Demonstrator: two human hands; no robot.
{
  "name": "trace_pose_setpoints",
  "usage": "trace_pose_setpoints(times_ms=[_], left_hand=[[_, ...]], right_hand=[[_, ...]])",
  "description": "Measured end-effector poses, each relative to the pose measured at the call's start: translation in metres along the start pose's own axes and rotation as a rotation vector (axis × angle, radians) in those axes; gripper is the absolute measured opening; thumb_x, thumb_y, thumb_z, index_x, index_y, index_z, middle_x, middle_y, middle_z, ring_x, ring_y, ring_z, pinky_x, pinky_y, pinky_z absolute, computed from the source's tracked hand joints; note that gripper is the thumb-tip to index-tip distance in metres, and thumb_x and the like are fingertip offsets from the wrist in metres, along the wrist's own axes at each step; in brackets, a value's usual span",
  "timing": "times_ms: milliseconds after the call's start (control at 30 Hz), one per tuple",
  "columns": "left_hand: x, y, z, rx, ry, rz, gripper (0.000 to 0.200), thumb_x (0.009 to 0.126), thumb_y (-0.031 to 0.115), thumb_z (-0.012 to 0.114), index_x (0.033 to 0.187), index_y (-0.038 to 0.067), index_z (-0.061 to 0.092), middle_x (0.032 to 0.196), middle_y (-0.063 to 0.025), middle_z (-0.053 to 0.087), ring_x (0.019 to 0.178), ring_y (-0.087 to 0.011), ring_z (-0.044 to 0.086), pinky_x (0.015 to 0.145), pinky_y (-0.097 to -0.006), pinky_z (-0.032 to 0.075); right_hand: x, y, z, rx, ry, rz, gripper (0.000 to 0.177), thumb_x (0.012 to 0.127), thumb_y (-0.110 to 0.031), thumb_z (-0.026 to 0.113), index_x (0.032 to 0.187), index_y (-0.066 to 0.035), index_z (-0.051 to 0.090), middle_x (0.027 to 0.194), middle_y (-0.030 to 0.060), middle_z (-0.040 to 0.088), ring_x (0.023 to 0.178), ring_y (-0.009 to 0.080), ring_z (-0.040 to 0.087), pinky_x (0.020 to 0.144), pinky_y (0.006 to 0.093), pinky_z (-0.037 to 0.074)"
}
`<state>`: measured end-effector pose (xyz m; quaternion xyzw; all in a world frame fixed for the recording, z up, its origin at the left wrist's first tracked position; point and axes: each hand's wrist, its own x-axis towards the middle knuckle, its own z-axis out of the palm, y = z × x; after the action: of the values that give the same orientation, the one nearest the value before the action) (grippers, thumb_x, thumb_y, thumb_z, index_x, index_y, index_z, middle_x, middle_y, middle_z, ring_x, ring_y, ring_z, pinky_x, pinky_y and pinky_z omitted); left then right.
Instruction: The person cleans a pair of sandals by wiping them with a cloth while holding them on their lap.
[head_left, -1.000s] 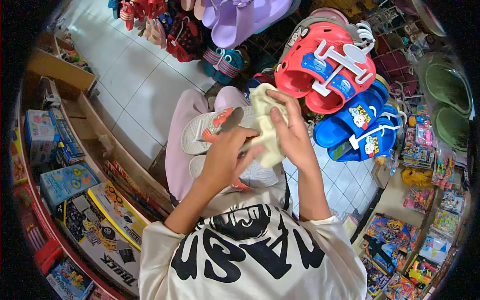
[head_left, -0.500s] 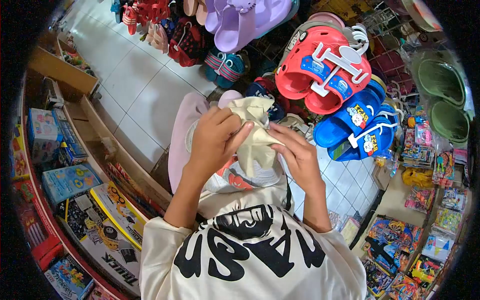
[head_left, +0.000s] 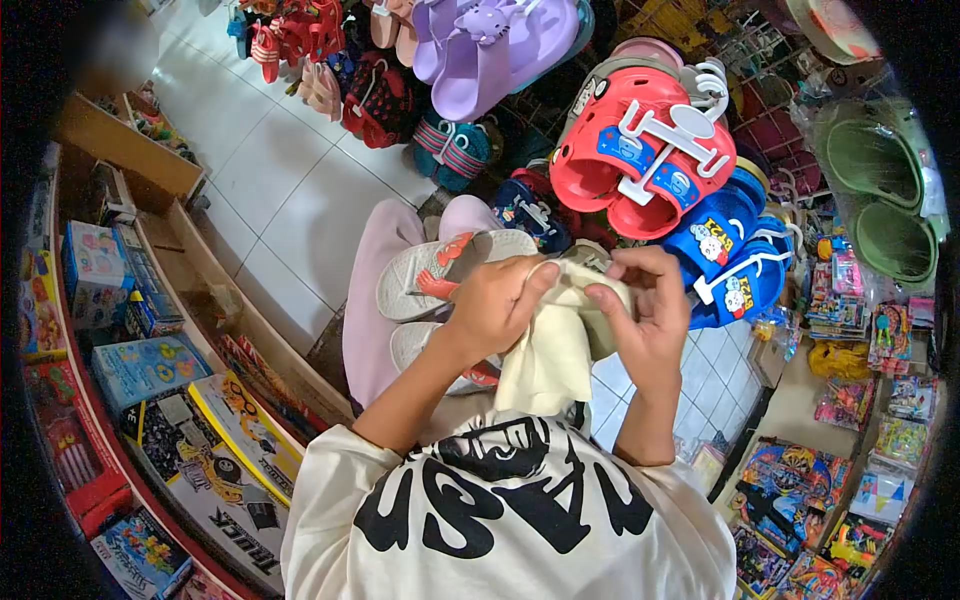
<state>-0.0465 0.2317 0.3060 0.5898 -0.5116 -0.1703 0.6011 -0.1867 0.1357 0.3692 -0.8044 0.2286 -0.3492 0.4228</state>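
The cream cloth (head_left: 548, 365) hung crumpled between both hands, held up over the person's lap, with its loose lower part drooping toward the printed white shirt (head_left: 505, 520). The left hand (head_left: 495, 305) was closed on the cloth's upper left edge, fingers curled over the fabric and thumb pressed against it. The right hand (head_left: 650, 312) pinched the upper right part, with its fingertips folded in on the cloth and the fabric bunched under them. The two hands sat close together, nearly touching across the top of the cloth.

Just beneath and to the left of the hands, a pair of white flip-flops (head_left: 432, 272) with red straps lay across the pink trousers (head_left: 372, 300); the nearer one was partly hidden by the left forearm.

Beyond the hands hung red clogs (head_left: 610, 150) on a white hanger (head_left: 668, 135), with blue clogs (head_left: 725, 262) just below them and purple slippers (head_left: 490, 45) higher up. Green clogs (head_left: 885, 205) hung well apart at the right edge. Boxed toys (head_left: 215, 450) lined the wooden shelf on the left, beside the white tiled floor (head_left: 280, 175).
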Motion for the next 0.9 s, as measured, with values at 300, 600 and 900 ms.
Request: trace_pose_setpoints(times_ms=[300, 600, 900], left_hand=[[-0.004, -0.029, 0.008, -0.336, 0.110, -0.148, 0.031, 0.082, 0.030, 0.065, 0.085, 0.001, 0.055, 0.075, -0.0085, 0.053, 0.069, -0.0181, 0.054, 0.064, -0.0314, 0.043], [0.012, 0.005, -0.013, -0.049, -0.165, -0.004, 0.037, 0.078, 0.017, 0.073, 0.108, 0.004, 0.057, 0.108, -0.0112, 0.059, 0.100, -0.0247, 0.056, 0.090, -0.0353, 0.041], [0.019, 0.009, 0.007, -0.266, -0.026, -0.284, 0.014, 0.096, 0.016, 0.054, 0.101, 0.002, 0.055, 0.081, -0.0094, 0.060, 0.069, -0.0135, 0.056, 0.063, -0.0277, 0.045]], right_hand=[[-0.020, 0.024, -0.011, -0.076, -0.259, 0.349, 0.022, 0.092, -0.013, 0.060, 0.110, 0.000, 0.058, 0.088, 0.0108, 0.065, 0.078, 0.0154, 0.060, 0.071, 0.0298, 0.048], [0.006, 0.000, -0.028, 0.022, 0.100, 0.198, 0.016, 0.090, -0.004, 0.060, 0.105, 0.001, 0.064, 0.097, 0.0067, 0.067, 0.087, 0.0110, 0.061, 0.080, 0.0246, 0.048], [0.030, -0.016, -0.049, -0.152, -0.066, 0.048, 0.017, 0.083, -0.003, 0.067, 0.100, 0.001, 0.064, 0.090, 0.0066, 0.064, 0.080, 0.0140, 0.062, 0.074, 0.0271, 0.049]])
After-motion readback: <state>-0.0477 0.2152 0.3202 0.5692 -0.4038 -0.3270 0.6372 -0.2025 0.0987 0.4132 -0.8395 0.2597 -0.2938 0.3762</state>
